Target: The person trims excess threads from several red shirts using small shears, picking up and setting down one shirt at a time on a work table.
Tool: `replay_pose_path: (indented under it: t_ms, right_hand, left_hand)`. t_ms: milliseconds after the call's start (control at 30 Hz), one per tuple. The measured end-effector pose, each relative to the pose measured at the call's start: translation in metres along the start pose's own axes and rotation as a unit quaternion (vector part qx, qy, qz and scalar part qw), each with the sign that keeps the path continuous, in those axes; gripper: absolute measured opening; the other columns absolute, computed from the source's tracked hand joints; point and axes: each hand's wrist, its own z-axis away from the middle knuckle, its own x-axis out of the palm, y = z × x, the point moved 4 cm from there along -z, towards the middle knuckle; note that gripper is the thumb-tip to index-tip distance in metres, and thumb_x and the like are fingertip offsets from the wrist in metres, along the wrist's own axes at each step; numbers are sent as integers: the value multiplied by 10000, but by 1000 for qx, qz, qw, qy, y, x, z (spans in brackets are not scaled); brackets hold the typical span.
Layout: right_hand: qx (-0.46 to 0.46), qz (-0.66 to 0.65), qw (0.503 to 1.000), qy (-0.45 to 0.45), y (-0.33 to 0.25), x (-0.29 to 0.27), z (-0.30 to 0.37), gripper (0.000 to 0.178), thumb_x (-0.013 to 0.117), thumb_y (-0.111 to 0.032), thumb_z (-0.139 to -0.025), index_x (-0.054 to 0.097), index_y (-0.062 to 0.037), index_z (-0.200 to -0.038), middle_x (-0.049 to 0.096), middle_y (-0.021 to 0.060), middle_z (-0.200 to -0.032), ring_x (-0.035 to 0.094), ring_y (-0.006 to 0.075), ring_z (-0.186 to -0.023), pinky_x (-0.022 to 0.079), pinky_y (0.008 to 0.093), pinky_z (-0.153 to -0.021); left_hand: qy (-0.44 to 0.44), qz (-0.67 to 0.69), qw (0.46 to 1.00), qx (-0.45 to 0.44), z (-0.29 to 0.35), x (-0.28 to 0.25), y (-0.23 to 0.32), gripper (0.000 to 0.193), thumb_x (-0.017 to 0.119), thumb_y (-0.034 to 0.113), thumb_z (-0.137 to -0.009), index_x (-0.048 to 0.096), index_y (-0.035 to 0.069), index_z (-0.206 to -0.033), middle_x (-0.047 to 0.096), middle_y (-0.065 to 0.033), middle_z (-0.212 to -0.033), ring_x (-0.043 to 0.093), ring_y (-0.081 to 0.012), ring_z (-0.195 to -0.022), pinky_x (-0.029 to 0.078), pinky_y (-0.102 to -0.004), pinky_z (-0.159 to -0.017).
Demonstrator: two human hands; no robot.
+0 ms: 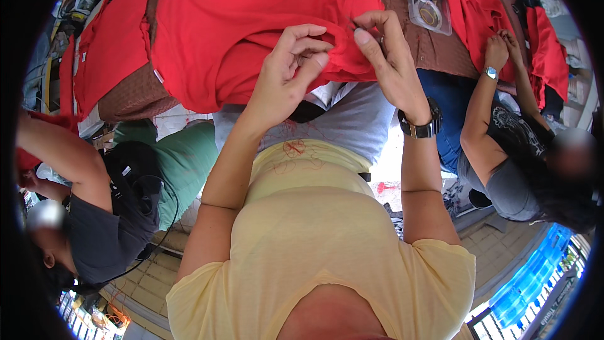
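Observation:
A red cloth garment [251,19] is spread in front of me on the brown-covered table, and its near edge hangs in folds over my lap. My left hand [289,69] is over the garment's near folds, fingers loosely curled and thumb apart from them, with nothing visible in it. To its right, my right hand [391,56] wears a dark watch at the wrist. Its thumb and index finger pinch together at the cloth, where a tiny dark bit shows; what they hold is too small to name.
A clear plastic box [429,12] with a golden ring-shaped thing lies right on the brown table cover [434,44]. Co-workers sit close on both sides; the right one's hands [500,47] are on another red garment [469,12]. More red cloth [116,44] lies left.

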Motion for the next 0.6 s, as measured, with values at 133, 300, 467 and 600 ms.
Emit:
replay_pose_path:
  t_ms: [133, 300, 467, 600]
  right_hand:
    - [-42, 27, 999, -16, 1, -5, 13, 274, 681, -209, -937, 586, 14, -1064, 665, 169, -946, 667, 299, -843, 510, 367, -750]
    - [-69, 78, 992, -70, -4, -5, 26, 200, 696, -179, -915, 644, 10, -950, 660, 130, -880, 670, 302, -726, 511, 353, -622]
    - [-95, 128, 986, -49, -3, -6, 28, 169, 702, -165, -901, 658, -3, -921, 644, 106, -847, 658, 311, -692, 501, 353, -576]
    - [-89, 131, 986, -43, -2, -7, 28, 163, 707, -163, -895, 663, -8, -918, 643, 101, -845, 658, 306, -689, 499, 357, -571]
  left_hand:
    - [-23, -19, 999, -28, 3, 0, -8, 450, 641, -30, -924, 461, 35, -1331, 668, -83, -1047, 571, -89, -903, 464, -232, -820]
    - [6, -4, 1000, -19, -1, 0, -7, 463, 681, 4, -893, 451, 20, -1294, 664, -115, -1003, 585, -83, -792, 557, -230, -549]
    - [8, -21, 999, -27, 0, 4, -2, 449, 670, -25, -904, 467, 22, -1301, 684, -100, -1006, 589, -85, -840, 502, -239, -710]
    - [6, -26, 999, -20, -1, 3, -5, 438, 667, -34, -909, 478, 17, -1301, 698, -97, -1006, 602, -90, -867, 479, -246, -782]
